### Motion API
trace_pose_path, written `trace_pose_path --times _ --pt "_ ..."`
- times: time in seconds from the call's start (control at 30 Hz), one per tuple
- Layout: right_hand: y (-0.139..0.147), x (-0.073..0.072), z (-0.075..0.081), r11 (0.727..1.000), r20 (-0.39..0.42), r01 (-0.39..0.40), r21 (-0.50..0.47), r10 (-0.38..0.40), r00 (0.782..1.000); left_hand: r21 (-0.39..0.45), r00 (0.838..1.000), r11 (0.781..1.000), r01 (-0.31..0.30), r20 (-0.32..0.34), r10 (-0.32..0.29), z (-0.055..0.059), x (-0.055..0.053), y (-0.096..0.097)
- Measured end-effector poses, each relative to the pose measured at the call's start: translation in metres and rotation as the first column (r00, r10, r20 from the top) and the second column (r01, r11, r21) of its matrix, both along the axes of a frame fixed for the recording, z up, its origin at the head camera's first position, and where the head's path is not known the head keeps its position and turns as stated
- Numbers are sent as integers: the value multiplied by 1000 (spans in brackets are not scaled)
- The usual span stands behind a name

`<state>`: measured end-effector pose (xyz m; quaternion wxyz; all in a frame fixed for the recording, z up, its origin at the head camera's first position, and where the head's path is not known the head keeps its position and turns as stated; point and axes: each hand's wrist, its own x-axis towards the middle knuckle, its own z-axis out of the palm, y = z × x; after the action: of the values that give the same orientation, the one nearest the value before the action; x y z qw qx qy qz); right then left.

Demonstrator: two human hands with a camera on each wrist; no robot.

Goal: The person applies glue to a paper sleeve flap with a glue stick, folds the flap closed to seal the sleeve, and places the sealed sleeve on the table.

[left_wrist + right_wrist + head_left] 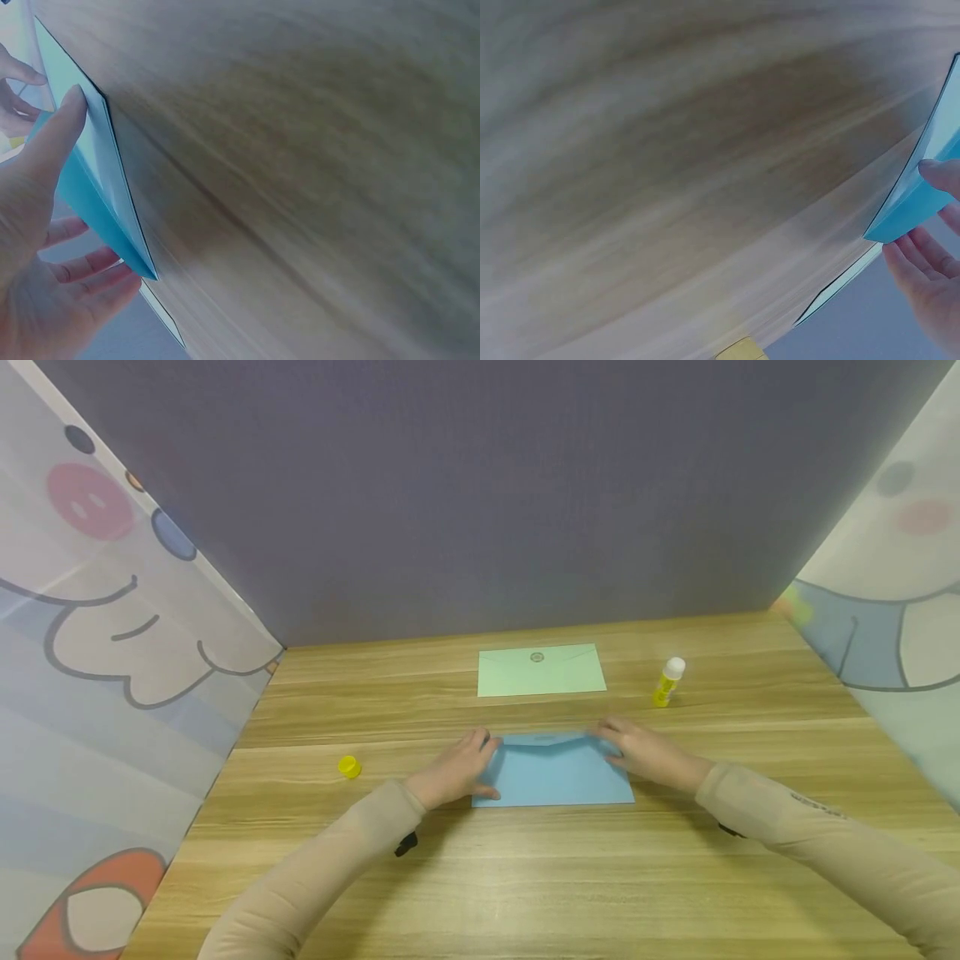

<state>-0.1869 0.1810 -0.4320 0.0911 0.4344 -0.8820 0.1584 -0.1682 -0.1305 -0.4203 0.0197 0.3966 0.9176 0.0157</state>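
Observation:
A blue envelope (pixel 558 777) lies on the table between the two hands, its flap (pixel 542 739) standing partly raised along the far edge. My left hand (pixel 459 770) is at the envelope's left end. In the left wrist view its thumb (pixel 69 112) rests on the envelope's face, while the other fingers touch behind the flap. At the right end, my right hand (pixel 643 752) has its fingers behind the flap, and its thumb (pixel 932 169) is on the near side. Both thumbs stand apart from the fingers.
A pale green envelope (pixel 540 675) with a round seal lies farther back. Right of it stands a yellow glue stick (pixel 667 683) with a white top. A yellow cap (pixel 349 767) sits at the left. A grey panel (pixel 517 510) borders the table's back.

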Motion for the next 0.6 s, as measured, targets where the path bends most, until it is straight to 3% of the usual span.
trace_pose_path --times 0.6 --pt "-1 1 -3 1000 2 -13 17 13 1000 13 999 999 39 24 -39 1 -1 -2"
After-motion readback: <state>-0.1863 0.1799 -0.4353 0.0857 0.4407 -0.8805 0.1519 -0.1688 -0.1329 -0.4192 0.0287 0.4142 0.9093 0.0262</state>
